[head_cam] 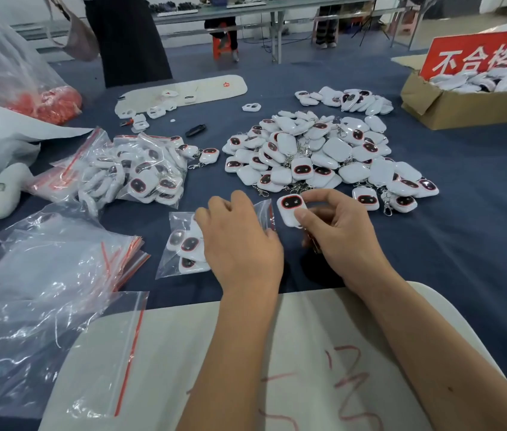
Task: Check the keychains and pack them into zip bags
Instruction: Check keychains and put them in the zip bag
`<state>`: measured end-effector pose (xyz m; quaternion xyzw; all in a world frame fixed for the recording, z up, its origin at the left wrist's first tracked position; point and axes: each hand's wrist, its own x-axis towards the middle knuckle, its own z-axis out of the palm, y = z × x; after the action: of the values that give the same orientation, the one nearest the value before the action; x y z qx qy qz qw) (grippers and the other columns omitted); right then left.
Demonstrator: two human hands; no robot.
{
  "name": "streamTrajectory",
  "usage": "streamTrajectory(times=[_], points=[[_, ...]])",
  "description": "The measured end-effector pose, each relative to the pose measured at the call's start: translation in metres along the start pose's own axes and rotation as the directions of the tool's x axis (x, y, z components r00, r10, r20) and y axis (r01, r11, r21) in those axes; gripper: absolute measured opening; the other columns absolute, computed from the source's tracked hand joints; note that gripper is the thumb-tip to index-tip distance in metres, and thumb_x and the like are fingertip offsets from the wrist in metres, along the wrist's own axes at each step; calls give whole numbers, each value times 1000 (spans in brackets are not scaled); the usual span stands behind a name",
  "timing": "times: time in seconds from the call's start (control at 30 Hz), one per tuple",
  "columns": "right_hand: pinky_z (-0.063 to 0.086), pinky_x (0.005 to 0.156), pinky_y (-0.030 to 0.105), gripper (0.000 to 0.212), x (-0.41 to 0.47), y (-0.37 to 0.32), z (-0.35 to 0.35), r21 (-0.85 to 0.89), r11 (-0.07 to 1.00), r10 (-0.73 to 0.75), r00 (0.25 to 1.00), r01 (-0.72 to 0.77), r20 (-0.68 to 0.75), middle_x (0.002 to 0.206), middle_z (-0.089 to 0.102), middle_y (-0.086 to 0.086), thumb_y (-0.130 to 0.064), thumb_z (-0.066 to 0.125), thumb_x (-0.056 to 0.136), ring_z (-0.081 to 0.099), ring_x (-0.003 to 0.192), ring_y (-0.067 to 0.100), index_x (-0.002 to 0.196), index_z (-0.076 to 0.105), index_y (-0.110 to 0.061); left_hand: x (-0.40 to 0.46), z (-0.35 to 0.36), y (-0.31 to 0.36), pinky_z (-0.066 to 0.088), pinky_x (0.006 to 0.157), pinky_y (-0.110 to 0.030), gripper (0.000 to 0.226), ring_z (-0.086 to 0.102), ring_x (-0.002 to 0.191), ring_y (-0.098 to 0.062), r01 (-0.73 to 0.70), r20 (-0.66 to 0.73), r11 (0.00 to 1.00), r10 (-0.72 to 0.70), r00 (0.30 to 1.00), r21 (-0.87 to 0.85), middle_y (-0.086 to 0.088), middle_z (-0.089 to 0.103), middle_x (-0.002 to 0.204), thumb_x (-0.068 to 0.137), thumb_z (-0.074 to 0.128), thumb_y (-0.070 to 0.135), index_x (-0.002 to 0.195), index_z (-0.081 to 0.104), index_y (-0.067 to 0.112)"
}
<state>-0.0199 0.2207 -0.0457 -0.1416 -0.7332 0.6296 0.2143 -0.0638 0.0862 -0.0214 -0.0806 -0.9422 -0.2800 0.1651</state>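
My right hand [336,234] pinches a white keychain [291,209] with a dark, red-rimmed face, held just above the blue table cloth, its metal clip hidden under my palm. My left hand [239,241] rests on a clear zip bag [180,244] that holds several keychains, and its fingers curl over the bag's open red-striped mouth. A big loose pile of the same keychains [323,154] lies just beyond both hands.
Filled zip bags [140,169] lie at the left middle, a stack of empty zip bags [59,275] at the near left. A cardboard box with a red sign [470,98] stands far right. A white board [246,368] lies under my forearms. A person stands beyond the table.
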Motion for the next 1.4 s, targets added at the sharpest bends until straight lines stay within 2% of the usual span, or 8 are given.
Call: streamTrajectory(times=[0.23, 0.37, 0.57, 0.77, 0.97, 1.13, 1.23, 1.4], points=[[47, 57, 15, 8, -4, -3, 4, -166, 980, -114, 993, 106, -38, 64, 69, -14, -22, 72, 99, 60, 54, 1, 91, 75, -23, 1, -3, 1, 47, 78, -36, 9, 42, 107, -26, 76, 48, 996, -78, 996, 37, 0, 52, 102, 89, 62, 25, 97, 62, 20], [47, 62, 17, 10, -5, -2, 6, -227, 964, -149, 989, 141, -19, 66, 68, -19, -21, 71, 99, 60, 57, 1, 93, 78, -22, 1, -2, -2, 41, 87, -34, 8, 34, 105, -26, 60, -67, 995, -54, 996, 81, 0, 39, 102, 88, 62, 23, 87, 69, 20], [49, 54, 23, 11, -7, -8, 8, -136, 976, -170, 985, 168, -3, 65, 71, -9, -23, 71, 99, 58, 53, 2, 89, 76, -24, -1, -2, 5, 40, 93, -37, 9, 41, 107, -27, -144, -235, 970, 96, 967, -197, -5, 55, 109, 85, 70, 16, 79, 70, 8], [35, 44, 20, 32, -13, -13, 9, 260, 966, -82, 943, -5, 322, 76, 66, 2, -10, 50, 110, 48, 54, 8, 127, 74, -21, 0, -2, 5, 42, 89, -37, 14, 43, 104, -26, -236, -404, 919, 95, 910, -315, -5, 60, 109, 81, 75, 9, 72, 63, 9], [47, 50, 29, 28, -21, -16, 15, -88, 990, -34, 801, 108, 598, 66, 67, 1, 3, 46, 85, 57, 58, 9, 93, 70, -7, -1, 0, 7, 39, 90, -30, 16, 45, 103, -24, -299, -402, 881, 140, 905, -368, -2, 63, 109, 80, 71, 5, 68, 61, 10], [49, 56, 44, 25, -24, -11, 20, -77, 955, -248, 914, 286, 320, 69, 68, 8, -8, 72, 84, 57, 56, 30, 97, 77, -28, 7, -7, -2, 34, 93, -25, 16, 48, 104, -21, -220, -406, 868, 23, 913, -445, 3, 66, 103, 82, 75, 15, 70, 64, 13], [46, 60, 26, 18, -22, -12, 17, -170, 897, -323, 869, 407, 375, 73, 66, -17, -26, 82, 82, 57, 61, 10, 93, 75, -37, 10, -10, -4, 29, 90, -10, 18, 52, 102, -22, -189, -365, 835, -15, 931, -516, 3, 66, 98, 83, 76, 13, 69, 65, 12], [45, 72, 19, 21, -23, -9, 26, -272, 851, -354, 873, 450, 336, 82, 68, -13, -8, 73, 87, 62, 81, 9, 88, 75, -29, 14, -10, -8, 35, 87, -12, 24, 58, 100, -23, -148, -164, 820, 66, 984, -553, 7, 66, 92, 86, 77, 16, 68, 61, 19]])
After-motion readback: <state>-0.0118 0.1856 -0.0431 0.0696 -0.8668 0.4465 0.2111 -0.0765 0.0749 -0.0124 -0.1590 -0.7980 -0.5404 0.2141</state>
